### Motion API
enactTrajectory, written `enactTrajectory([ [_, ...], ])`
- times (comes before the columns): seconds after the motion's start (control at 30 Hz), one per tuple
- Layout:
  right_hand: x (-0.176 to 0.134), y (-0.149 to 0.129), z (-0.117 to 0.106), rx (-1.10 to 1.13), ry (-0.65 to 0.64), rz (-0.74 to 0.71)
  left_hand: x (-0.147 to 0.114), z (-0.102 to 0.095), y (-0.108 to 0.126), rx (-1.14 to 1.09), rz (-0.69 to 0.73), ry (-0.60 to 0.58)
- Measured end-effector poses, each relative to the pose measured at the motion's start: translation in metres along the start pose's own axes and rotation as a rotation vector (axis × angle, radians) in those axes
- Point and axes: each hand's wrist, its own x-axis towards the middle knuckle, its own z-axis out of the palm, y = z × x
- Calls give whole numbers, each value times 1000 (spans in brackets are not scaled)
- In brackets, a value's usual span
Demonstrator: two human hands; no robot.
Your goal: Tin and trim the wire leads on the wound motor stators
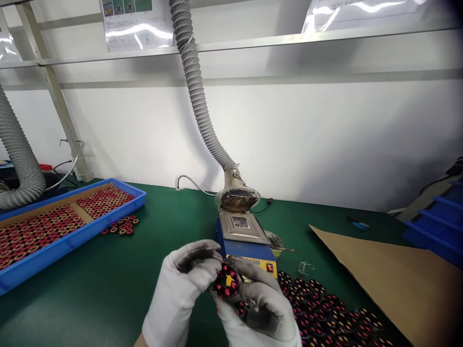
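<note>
A small round motor stator (227, 282), black with red segments and a yellow centre, is held up in front of the blue machine. My right hand (256, 299), in a white glove with dark-stained fingers, grips it from the right and below. The gloved fingertips of my left hand (191, 274) are pinched together at its upper left rim; whether they also hold a thin wire is hidden. Just beyond my hands stands the blue machine with a metal top plate (246, 227). More stators (321, 313) lie in a pile to the right of my right hand.
A blue tray (68, 246) at left holds rows of red-and-tan stators, with a few loose ones (123, 225) beside it. A grey duct (198, 91) ends in a metal hood (237, 197). Brown cardboard (398, 279) and blue bins (437, 226) are at right.
</note>
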Motion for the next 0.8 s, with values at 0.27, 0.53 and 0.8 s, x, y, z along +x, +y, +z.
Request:
enactTrajectory([
  [0.27, -5, 2, -1, -4, -78, 0, 3, -12, 3, -62, 113, 113],
  [0.53, -3, 0, -2, 17, -128, 1, 1, 0, 0, 54, -47, 22],
  [0.8, 1, 4, -10, 79, -107, 199, -3, -31, 5, -68, 304, 434],
])
